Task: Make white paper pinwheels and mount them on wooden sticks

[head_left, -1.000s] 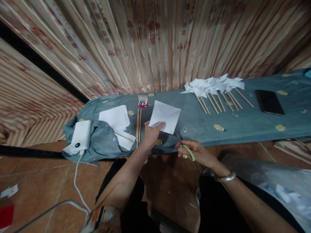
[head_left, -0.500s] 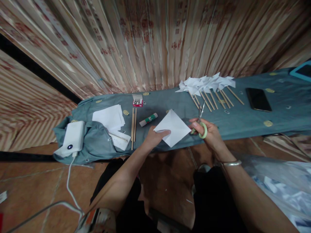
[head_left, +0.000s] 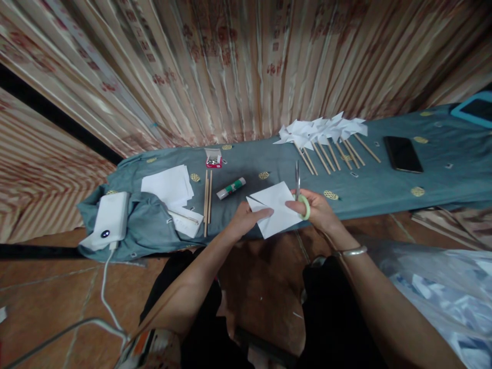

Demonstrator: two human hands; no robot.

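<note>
A square of white paper [head_left: 280, 205] is held over the near edge of the cloth-covered bench, with a cut slit running inward from its left corner. My left hand [head_left: 248, 219] pinches it at the left, thumb on top. My right hand [head_left: 317, 209] keeps scissors [head_left: 298, 184] with pale green handles in its fingers, blades pointing away from me. The right thumb also rests on the paper's right side. Just beyond the left hand lies a glue stick [head_left: 231, 188].
White paper pinwheels [head_left: 323, 132] on sticks lie at the back right, beside a black phone [head_left: 403, 154]. To the left are wooden sticks [head_left: 208, 202], a small red box [head_left: 213, 159] of metal pieces, stacked paper sheets [head_left: 169, 184] and a white power bank [head_left: 111, 218] with a cable.
The paper has turned in my hands, and its slit now shows at the left. My right hand has moved left onto the paper, with the scissors swung more upright and their blades closer together.
</note>
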